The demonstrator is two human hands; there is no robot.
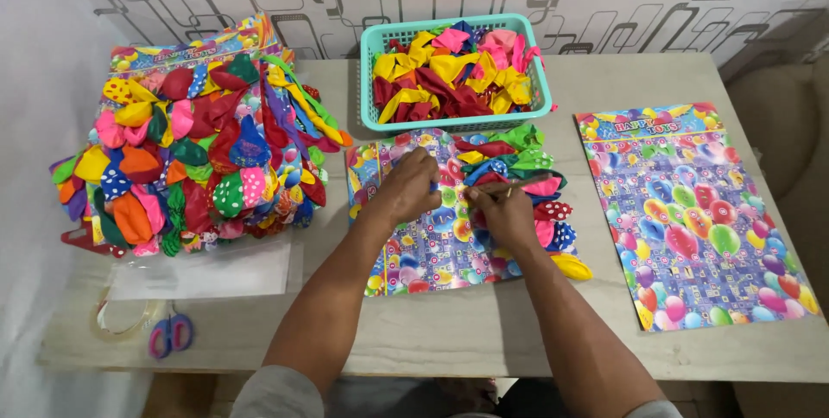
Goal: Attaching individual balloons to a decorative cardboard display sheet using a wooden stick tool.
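Note:
A colourful printed card sheet lies on the table in front of me, with several limp balloons fixed along its right half. My left hand rests on the sheet's upper middle, fingers curled and pinching at something small. My right hand is just to its right, fingers closed on a thin stick-like tool or balloon neck among the attached balloons; I cannot tell which. A yellow balloon lies at the sheet's lower right edge.
A teal basket of loose yellow, red and pink balloons stands behind the sheet. A tall stack of balloon-covered sheets sits at the left. A bare printed sheet lies at the right. Tape roll and small scissors lie near the front left edge.

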